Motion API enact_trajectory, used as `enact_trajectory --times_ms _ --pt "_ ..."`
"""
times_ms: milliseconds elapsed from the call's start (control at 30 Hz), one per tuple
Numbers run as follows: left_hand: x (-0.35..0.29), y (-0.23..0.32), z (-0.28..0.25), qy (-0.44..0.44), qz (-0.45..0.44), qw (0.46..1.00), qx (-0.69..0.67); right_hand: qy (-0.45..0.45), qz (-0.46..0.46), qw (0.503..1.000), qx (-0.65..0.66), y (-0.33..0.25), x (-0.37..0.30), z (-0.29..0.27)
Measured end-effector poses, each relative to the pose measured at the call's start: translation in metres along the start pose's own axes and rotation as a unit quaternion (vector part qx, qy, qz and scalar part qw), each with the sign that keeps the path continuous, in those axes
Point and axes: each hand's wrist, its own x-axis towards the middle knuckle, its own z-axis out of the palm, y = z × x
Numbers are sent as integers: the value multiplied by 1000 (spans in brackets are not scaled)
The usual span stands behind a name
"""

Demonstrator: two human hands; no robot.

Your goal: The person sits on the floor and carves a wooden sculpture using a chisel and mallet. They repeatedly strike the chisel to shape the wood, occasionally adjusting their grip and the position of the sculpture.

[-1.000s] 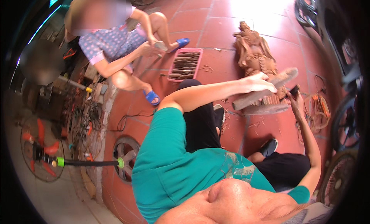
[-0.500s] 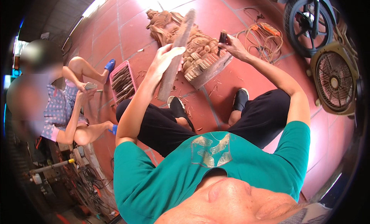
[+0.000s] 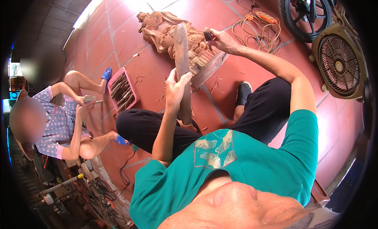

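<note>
Left hand: we see our left hand (image 3: pixel 176 85) wrapped around one long round wooden mallet (image 3: pixel 182 67), fingers closed on its lower half, the club standing nearly upright over the carving.
Right hand: our right hand (image 3: pixel 223 40) is pinched shut on one short dark-handled chisel (image 3: pixel 207 34), its tip set against the carving.
Carving: one reddish-brown carved wooden figure (image 3: pixel 169 32) lies on the red tiled floor (image 3: pixel 134 67) at 12 o'clock from us, touching both tools; pale chips lie scattered beside it.
Tray: one pink plastic basket of carving tools (image 3: pixel 123 90) sits at 10 o'clock, well apart from the figure; we cannot count the tools in it.
Other person: one seated person in a patterned blue shirt (image 3: pixel 53 124) at 9 o'clock holds one small phone (image 3: pixel 89 98) in two hands.
Cable: one orange coiled extension cord (image 3: pixel 258 28) lies at 1 o'clock.
Fan: one beige floor fan (image 3: pixel 338 63) stands at 2 o'clock, just beside one black wheel (image 3: pixel 305 10).
</note>
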Motion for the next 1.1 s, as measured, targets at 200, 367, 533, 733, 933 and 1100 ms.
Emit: enact_trajectory --times_ms 200,367,533,733,933,1100 --pt "-1 -10 1 0 29 1000 12 -59 12 998 -29 -9 4 0" --pt "1 -2 1 27 85 995 40 -75 -35 990 -115 -32 1 -7" --pt "1 -9 13 129 245 957 90 -104 -73 986 -112 -51 5 -10" --pt "7 -10 22 71 126 969 201 -115 -146 973 -136 -29 14 -1" --pt "13 -16 7 27 96 993 64 -109 -104 985 -79 -32 17 -8" --pt "11 -8 3 44 75 996 4 -52 -32 996 -58 -6 10 -22"
